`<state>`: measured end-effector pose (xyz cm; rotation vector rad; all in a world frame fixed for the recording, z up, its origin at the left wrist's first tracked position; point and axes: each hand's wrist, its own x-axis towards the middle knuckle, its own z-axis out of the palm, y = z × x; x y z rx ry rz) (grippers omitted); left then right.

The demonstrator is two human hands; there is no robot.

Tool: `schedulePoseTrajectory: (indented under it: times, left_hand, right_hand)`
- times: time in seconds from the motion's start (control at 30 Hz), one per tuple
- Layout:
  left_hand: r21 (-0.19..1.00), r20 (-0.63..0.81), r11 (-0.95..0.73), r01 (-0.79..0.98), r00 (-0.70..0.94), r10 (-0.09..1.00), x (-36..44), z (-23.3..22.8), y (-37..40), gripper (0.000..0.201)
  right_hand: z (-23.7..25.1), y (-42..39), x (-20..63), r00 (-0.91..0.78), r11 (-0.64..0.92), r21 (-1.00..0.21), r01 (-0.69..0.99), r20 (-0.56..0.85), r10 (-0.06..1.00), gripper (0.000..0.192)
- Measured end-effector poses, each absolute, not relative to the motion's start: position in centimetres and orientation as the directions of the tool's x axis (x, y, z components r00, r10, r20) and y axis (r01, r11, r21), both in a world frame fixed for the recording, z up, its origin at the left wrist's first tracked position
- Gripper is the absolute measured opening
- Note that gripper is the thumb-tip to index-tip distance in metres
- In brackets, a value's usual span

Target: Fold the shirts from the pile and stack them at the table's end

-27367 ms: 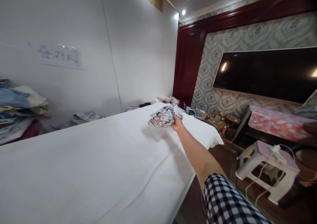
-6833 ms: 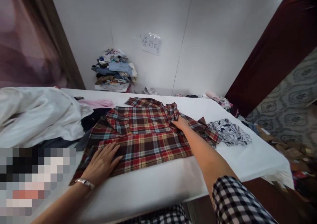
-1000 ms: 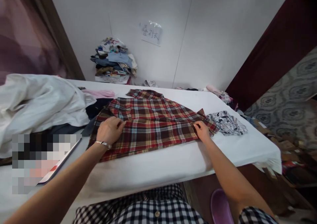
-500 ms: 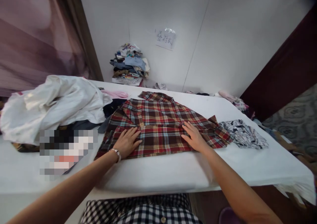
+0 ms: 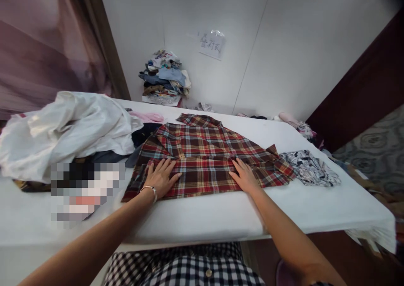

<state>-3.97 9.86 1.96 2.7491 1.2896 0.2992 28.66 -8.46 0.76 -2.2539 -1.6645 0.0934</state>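
Head view: our left fingers point(image 5: 171, 167) and right fingers point(image 5: 241, 166) lie spread and flat, gripping nothing, on the nearer part of the plaid shirt point(image 5: 205, 145), probably to press its layers smooth and stop them sliding. The shirt stretches across the bench point(image 5: 202, 218) towards its near edge, presumably for easy reach. Beyond its right end sits a rumpled printed garment point(image 5: 311, 168); on our left, a white cloth point(image 5: 94, 121) is heaped over darker clothing point(image 5: 109, 156), perhaps to leave working room.
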Motion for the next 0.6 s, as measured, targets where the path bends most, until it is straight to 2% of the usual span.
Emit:
schedulePoseTrajectory:
  times: [0.13, 0.27, 0.4, 0.53, 0.6]
  left_hand:
    - [0.148, 0.155, -0.656, 0.740, 0.637, 0.755, -4.0, 1.8, 10.0, 0.058]
    - [0.151, 0.152, -0.658, 0.738, 0.640, 0.753, -4.0, 1.9, 10.0, 0.060]
    - [0.173, 0.142, -0.645, 0.745, 0.629, 0.764, -3.9, 2.0, 9.9, 0.061]
    - [0.212, 0.128, -0.633, 0.744, 0.621, 0.773, -4.1, 1.9, 9.7, 0.060]
    - [0.240, 0.127, -0.630, 0.739, 0.619, 0.775, -4.3, 1.8, 9.6, 0.058]
  right_hand:
    - [0.3, -8.2, 28.9, 0.408, -0.336, -0.322, 0.885, 0.186, 0.894, 0.056]
    - [1.1, -7.5, 28.2, 0.437, -0.381, -0.307, 0.872, 0.136, 0.889, 0.056]
    - [2.4, -5.6, 26.1, 0.336, -0.288, -0.290, 0.913, 0.134, 0.932, 0.066]
    - [2.0, -3.6, 24.9, 0.239, -0.232, -0.267, 0.935, -0.006, 0.971, 0.070]
    - [1.3, -3.0, 24.8, 0.233, -0.232, -0.231, 0.945, -0.024, 0.972, 0.070]
